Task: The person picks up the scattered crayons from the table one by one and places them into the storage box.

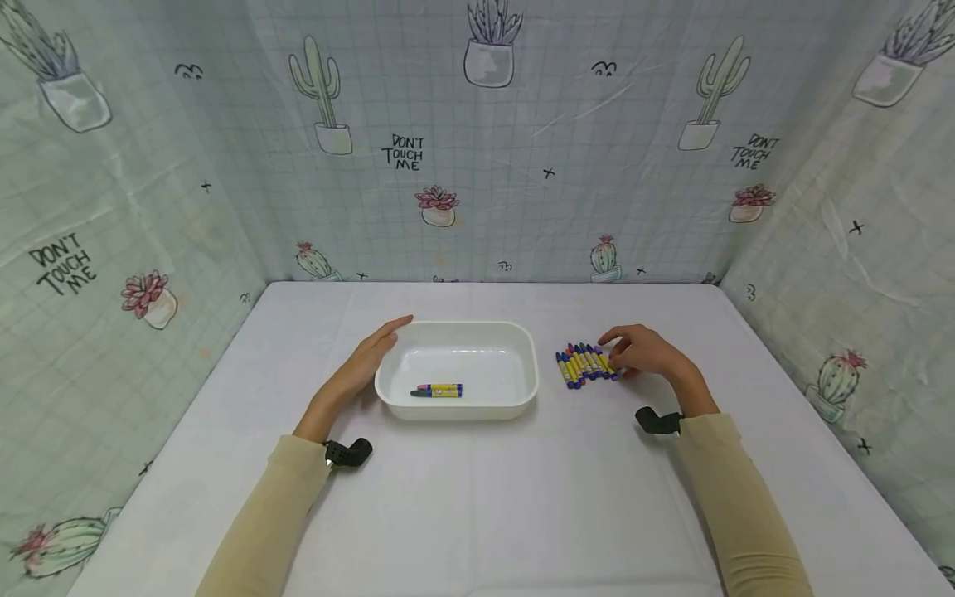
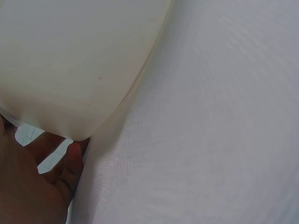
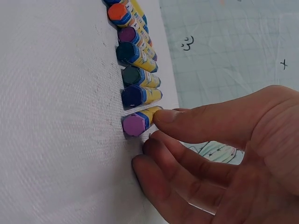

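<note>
In the head view my left hand (image 1: 370,358) lies along the left side of a white tray (image 1: 457,411), its fingers extended and touching the wall. The left wrist view shows fingers (image 2: 72,163) against the tray's outer side (image 2: 70,60). Two crayons (image 1: 438,390), one pink-tipped and one dark, lie inside the tray. My right hand (image 1: 646,350) is at the right end of a row of crayons (image 1: 580,365). Between thumb and fingers it pinches the end purple crayon (image 3: 135,124), which sits slightly askew from a dark blue crayon (image 3: 135,95) beside it.
Both stand on a white-covered table (image 1: 477,506), with the crayon row just right of the tray. A cactus-print cloth (image 1: 477,166) hangs behind and at both sides. Black wrist cameras (image 1: 349,453) sit at the cuffs.
</note>
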Demonstrator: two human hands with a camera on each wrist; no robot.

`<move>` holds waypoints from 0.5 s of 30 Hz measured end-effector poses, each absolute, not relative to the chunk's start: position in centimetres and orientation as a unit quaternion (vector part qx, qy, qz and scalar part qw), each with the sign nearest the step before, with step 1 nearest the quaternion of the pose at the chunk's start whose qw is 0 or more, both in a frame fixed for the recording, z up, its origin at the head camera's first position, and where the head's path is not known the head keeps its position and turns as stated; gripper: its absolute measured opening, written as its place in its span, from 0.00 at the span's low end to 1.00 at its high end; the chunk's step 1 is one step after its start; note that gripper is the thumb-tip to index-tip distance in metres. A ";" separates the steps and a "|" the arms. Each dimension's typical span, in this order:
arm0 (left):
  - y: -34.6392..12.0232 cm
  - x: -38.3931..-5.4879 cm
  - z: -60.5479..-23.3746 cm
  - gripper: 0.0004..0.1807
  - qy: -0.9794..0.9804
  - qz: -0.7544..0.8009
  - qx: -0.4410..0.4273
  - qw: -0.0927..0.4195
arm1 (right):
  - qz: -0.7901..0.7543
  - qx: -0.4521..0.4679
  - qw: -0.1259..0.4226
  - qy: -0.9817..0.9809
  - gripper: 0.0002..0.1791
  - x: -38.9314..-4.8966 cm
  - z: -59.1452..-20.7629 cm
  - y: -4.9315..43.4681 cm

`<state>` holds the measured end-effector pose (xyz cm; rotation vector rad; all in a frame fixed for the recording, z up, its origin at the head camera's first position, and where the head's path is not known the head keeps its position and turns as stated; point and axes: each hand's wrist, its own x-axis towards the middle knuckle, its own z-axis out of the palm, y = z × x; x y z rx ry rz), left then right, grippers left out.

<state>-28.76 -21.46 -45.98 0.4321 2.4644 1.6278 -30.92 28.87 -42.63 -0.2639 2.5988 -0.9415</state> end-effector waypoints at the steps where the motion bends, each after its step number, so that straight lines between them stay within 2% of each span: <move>1: -21.5 -28.7 -46.0 0.28 0.823 0.543 0.146 0.078 | -0.334 -0.095 0.183 0.920 0.24 -30.9 -42.6 28.8; 15: -21.4 -28.6 -45.9 0.27 0.832 0.530 0.146 0.071 | -0.322 -0.097 0.196 0.921 0.26 -30.9 -42.4 28.9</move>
